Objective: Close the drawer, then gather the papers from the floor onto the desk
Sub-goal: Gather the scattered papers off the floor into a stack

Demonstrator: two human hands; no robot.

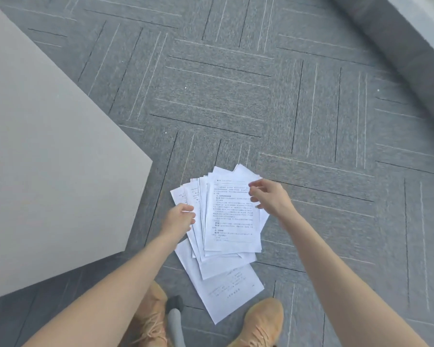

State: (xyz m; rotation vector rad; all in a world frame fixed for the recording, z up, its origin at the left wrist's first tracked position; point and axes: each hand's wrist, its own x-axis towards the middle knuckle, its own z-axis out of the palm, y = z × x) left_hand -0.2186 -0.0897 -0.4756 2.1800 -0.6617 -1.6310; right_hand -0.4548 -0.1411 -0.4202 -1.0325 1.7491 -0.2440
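A fanned stack of white printed papers (229,221) is held between both hands above the grey carpet. My left hand (179,217) grips the stack's left edge. My right hand (268,196) pinches the top right corner of the uppermost sheet. More white sheets (226,289) lie flat on the floor under the stack, reaching toward my feet. The pale grey desk (48,159) fills the left side, its corner close to my left hand. No drawer is in view.
Two tan lace-up shoes (261,321) stand on the carpet at the bottom, with a grey chair leg (174,319) between them. A dark curved base and pale wall (411,46) run along the top right. Patterned grey carpet (236,96) stretches beyond the papers.
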